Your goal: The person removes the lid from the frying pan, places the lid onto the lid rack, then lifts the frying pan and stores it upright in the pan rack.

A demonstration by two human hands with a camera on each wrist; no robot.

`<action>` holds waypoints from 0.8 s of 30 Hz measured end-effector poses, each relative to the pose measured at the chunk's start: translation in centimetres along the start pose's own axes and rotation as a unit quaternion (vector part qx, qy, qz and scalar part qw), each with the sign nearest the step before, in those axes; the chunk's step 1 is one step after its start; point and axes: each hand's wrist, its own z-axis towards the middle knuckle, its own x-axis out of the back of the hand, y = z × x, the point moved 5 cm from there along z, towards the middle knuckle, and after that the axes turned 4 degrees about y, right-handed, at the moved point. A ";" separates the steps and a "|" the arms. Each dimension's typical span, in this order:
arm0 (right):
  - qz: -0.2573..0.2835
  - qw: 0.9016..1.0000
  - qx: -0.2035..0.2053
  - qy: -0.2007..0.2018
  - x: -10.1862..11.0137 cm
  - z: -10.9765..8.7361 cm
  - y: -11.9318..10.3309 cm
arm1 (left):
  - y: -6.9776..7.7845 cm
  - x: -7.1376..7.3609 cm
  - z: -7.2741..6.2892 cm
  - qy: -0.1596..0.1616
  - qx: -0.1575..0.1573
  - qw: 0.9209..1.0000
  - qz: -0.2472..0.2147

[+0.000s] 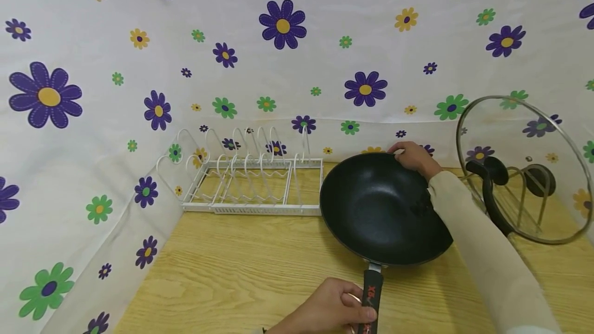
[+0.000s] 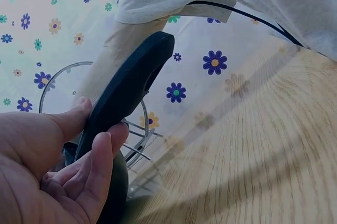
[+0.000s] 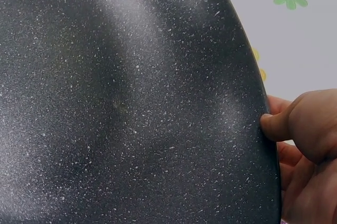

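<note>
A black wok (image 1: pixel 378 210) with a speckled inside faces up toward me in the head view, its handle (image 1: pixel 371 298) pointing at the front edge. My left hand (image 1: pixel 331 305) pinches that handle between thumb and fingers, seen close up in the left wrist view. At the far right of the rim, my right hand (image 1: pixel 413 157) grips the wok, thumb (image 3: pixel 276 126) on the inner side and fingers behind. The wok's left side overlaps the right end of a white wire rack (image 1: pixel 260 210) in the head view.
A glass lid (image 1: pixel 506 133) with a metal rim and black handle stands upright at the right, in a wire holder (image 1: pixel 522 195). A flower-printed sheet (image 1: pixel 325 76) hangs behind and to the left of the wooden table (image 1: pixel 223 267).
</note>
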 end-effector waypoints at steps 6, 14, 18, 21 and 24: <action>-0.028 0.999 0.013 0.010 0.3 0.3 -0.4 | 0.1 -0.8 0.4 0.002 0.005 1.000 -0.024; -0.060 0.998 0.024 0.025 -0.1 1.0 -0.9 | -0.3 -1.6 0.9 0.006 0.003 0.998 -0.056; -0.065 0.997 0.035 0.035 -0.2 1.1 -1.1 | -0.4 -1.7 0.9 0.005 0.006 0.998 -0.059; -0.061 0.997 0.033 0.032 -0.2 1.1 -1.1 | -0.5 -1.7 0.9 0.006 0.016 0.998 -0.058; -0.057 0.997 0.034 0.030 0.0 0.9 -1.2 | -0.4 -1.7 0.9 0.007 0.014 0.999 -0.043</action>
